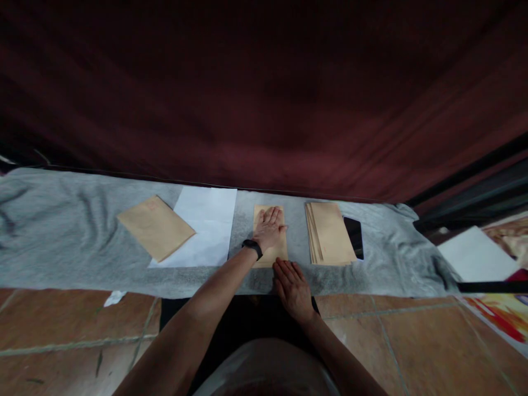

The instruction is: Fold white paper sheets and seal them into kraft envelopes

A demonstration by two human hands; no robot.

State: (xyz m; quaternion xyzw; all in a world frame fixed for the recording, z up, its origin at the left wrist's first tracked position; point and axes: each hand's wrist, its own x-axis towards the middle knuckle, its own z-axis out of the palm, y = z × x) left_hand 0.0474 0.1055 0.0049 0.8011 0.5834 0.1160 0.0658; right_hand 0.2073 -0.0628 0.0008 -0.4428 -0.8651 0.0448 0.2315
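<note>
A brown paper envelope lies flat on the grey cloth in front of me. My left hand, with a dark band on its wrist, rests palm down across it with the fingers stretched out. At the envelope's lower right corner lies my right hand, flat with its fingers extended, the fingertips touching the edge. To the right is a fanned stack of brown envelopes. On the left, another brown envelope lies at an angle, partly over white paper sheets.
A dark phone sits beside the stack, partly covered by it. The grey cloth covers a long narrow surface, backed by a dark red upright panel. Below is a tiled floor with a white scrap.
</note>
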